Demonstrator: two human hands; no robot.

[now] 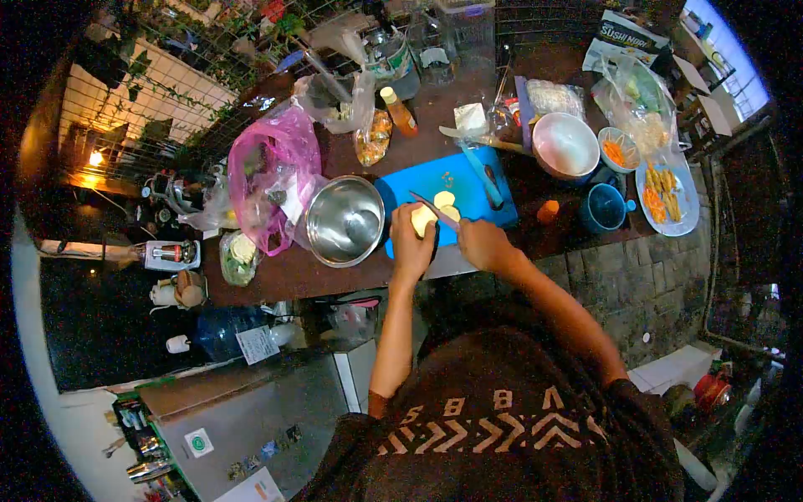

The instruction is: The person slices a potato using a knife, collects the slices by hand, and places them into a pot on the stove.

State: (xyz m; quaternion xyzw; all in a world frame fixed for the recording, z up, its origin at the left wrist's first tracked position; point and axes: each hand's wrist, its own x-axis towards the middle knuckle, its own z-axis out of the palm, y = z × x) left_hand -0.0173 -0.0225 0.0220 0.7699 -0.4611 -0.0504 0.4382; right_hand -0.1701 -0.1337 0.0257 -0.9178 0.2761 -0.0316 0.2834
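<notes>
My left hand grips a pale yellow vegetable piece at the near part of the blue cutting board. In my right hand is a knife, its blade lying beside the held piece. Round pale slices rest on the board just beyond the blade. A second knife or peeler with a blue blade lies across the board's right side. Small orange scraps are near the board's middle.
A steel bowl and pink plastic bag stand left. Rightward are a white bowl, blue mug, carrot piece and plate of cut vegetables. A sauce bottle stands behind the board.
</notes>
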